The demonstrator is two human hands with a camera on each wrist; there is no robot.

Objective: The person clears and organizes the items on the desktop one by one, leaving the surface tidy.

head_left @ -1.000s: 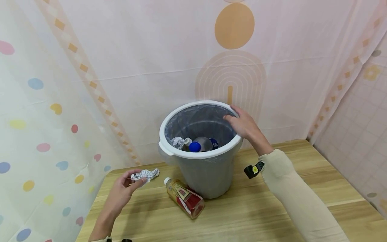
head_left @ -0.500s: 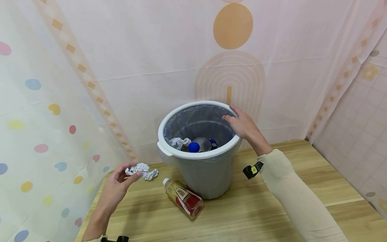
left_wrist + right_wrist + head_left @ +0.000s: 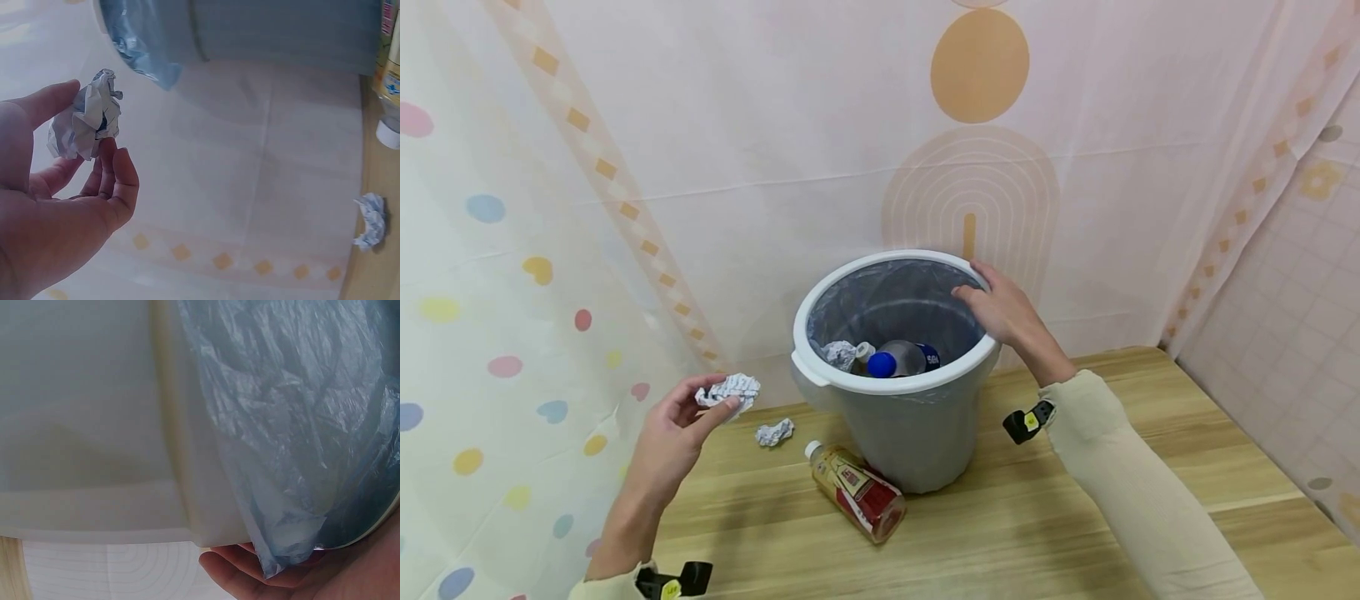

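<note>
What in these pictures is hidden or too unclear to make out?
- Head view: the bin's bottom and lower contents, hidden by its wall.
- Head view: the print on the bottle lying on the table, too small.
- Right wrist view: most of the right hand, cut off by the edge and covered by the bag.

Right hand [image 3: 275, 575] mostly cut off by the bottom edge in the right wrist view; its fingers are not visible there. Grey plastic bin with white rim [image 3: 880, 379] hides the lower bodies of the blue-capped clear bottle [image 3: 898, 360] and crumpled paper [image 3: 838, 354] inside. Red-labelled drink bottle [image 3: 389, 75] cut by the right edge in the left wrist view; label text too small to read.
</note>
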